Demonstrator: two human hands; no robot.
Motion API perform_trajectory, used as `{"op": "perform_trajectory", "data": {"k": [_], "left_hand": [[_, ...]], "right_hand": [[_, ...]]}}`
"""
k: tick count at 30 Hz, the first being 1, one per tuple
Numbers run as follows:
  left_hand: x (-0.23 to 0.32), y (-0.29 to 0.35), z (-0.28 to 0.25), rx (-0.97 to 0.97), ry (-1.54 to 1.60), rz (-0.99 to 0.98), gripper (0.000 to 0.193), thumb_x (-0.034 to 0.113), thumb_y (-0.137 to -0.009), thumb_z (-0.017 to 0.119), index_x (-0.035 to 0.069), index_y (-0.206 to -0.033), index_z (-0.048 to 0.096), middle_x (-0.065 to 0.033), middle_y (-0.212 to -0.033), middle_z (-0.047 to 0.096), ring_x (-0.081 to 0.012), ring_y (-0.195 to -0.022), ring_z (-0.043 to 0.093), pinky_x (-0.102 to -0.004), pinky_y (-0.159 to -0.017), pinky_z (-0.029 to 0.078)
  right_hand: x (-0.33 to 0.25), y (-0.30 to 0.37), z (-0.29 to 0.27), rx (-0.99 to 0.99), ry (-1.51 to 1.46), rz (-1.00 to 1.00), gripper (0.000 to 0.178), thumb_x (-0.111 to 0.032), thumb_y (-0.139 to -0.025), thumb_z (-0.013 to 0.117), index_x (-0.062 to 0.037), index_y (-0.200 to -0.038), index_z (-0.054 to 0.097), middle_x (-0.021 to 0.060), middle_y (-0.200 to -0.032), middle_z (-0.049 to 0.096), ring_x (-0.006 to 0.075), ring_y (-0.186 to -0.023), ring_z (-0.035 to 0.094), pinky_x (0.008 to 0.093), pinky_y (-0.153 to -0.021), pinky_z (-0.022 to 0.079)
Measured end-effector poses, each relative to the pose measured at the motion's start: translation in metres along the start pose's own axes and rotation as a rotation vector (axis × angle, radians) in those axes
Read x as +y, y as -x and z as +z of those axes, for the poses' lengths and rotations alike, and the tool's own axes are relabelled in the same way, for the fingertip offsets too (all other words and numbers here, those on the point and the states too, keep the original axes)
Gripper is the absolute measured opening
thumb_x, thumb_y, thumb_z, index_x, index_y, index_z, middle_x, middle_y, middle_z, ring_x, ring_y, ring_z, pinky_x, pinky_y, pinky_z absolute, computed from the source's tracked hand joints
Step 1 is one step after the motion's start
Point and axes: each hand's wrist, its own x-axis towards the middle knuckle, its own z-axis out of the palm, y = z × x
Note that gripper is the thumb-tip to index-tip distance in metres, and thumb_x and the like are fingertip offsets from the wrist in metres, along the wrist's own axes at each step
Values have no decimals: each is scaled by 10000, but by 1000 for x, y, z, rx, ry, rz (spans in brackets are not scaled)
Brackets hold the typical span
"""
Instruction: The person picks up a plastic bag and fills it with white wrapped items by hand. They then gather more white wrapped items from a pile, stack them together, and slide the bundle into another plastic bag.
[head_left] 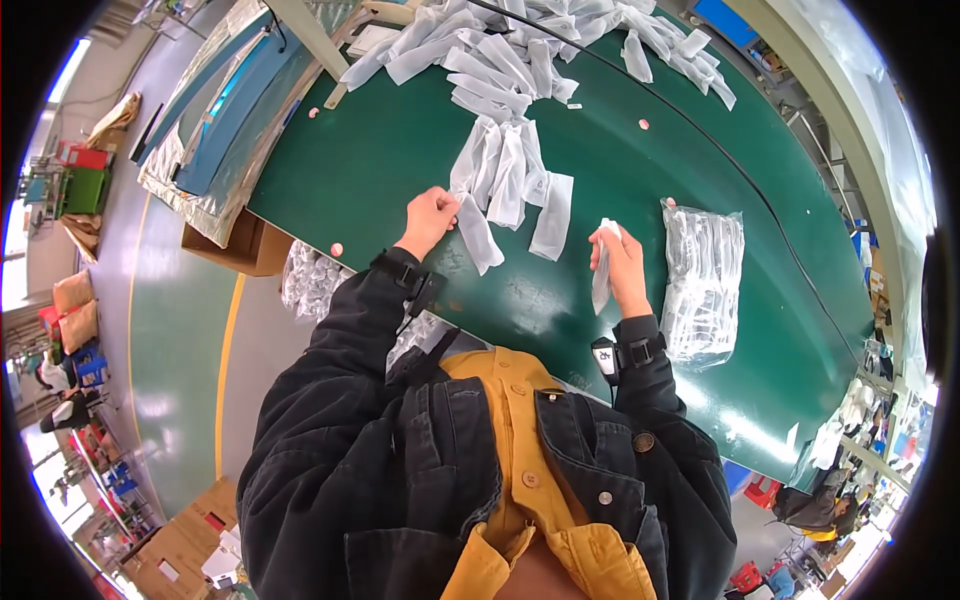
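Note:
My left hand (430,222) is closed in a pinch at the edge of a frosted white plastic pouch (478,236), which lies slanted on the green table (360,170). Several similar long pouches are spread just beyond it, and one pouch (552,218) lies a little to their right. In my right hand (622,268), the fingers are wrapped round another narrow frosted pouch (601,284) that hangs down from the grip above the table. What the pouches contain cannot be made out.
A clear bag packed with white pouches (703,285) lies right of my right hand. Loose pouches (490,60) heap at the far side. A black cable (720,145) crosses the table. Below the left table edge sits a carton (235,245) beside a bag of clear wrapped items (310,283).

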Motion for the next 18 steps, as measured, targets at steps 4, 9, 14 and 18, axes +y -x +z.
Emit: {"op": "perform_trajectory", "data": {"k": [4, 9, 14, 18], "left_hand": [[-26, 27, 14, 197, -107, 339, 186, 88, -877, 698, -19, -974, 582, -115, -1090, 609, -140, -748, 656, -265, -615, 556], [-8, 49, 26, 88, 516, 131, 153, 84, -886, 691, -20, -925, 585, -106, -1070, 609, -143, -735, 661, -271, -601, 562], [7, 30, 23, 271, 72, 179, 137, 92, -909, 662, -13, -890, 576, -112, -930, 643, -134, -696, 663, -275, -527, 541], [0, 24, 15, 100, 22, 146, 129, 87, -924, 643, -13, -917, 561, -92, -821, 633, -130, -674, 657, -277, -524, 535]], "right_hand": [[34, -6, 19, 309, 975, -462, 285, -312, -892, 688, -32, -920, 643, 122, -867, 644, 283, -734, 635, 381, -665, 514], [37, 10, 99, 51, 885, -590, 379, -367, -825, 727, -36, -990, 643, 156, -963, 630, 368, -864, 637, 450, -724, 520], [55, -25, 148, 17, 1077, -588, 377, -298, -820, 720, -10, -1036, 606, 152, -959, 626, 376, -884, 636, 450, -752, 521], [60, -20, 139, -4, 1059, -569, 352, -288, -837, 702, -9, -1020, 590, 154, -953, 624, 378, -874, 638, 455, -756, 515]]}}
